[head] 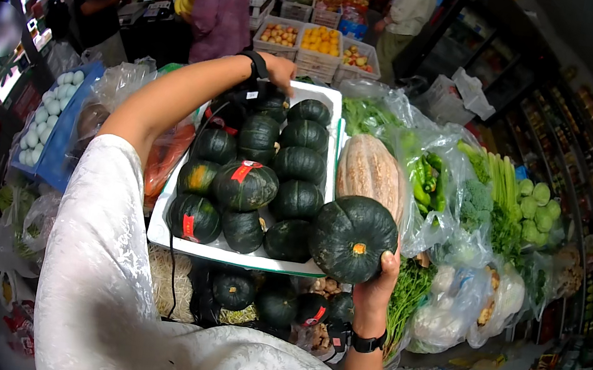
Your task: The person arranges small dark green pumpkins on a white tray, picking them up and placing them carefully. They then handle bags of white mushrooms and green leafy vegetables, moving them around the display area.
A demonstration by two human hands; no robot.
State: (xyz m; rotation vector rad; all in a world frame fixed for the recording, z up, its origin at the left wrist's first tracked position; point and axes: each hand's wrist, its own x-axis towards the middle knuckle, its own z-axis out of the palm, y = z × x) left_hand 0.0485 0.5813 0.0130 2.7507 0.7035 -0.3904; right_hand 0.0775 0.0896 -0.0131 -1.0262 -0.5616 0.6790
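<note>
A round dark-green kabocha squash (352,231), its stem end facing up, rests in my right hand (387,273) at the near right corner of a white foam box (317,93). Several more dark-green squashes (299,164) fill the box, and a few bear red labels. One large labelled squash (246,185) lies on top of the others. My left arm reaches across to the box's far side. There my left hand (277,70) is beside the far rim, fingers pointing down near a squash (272,104); its grip is partly hidden.
A tan ribbed pumpkin (372,167) lies right of the box, beside bagged green peppers (427,182). Carrots (168,154) and a blue crate of eggs (71,124) are at left. More squashes (275,301) sit below the near rim. Several people stand beyond, near fruit crates (319,56).
</note>
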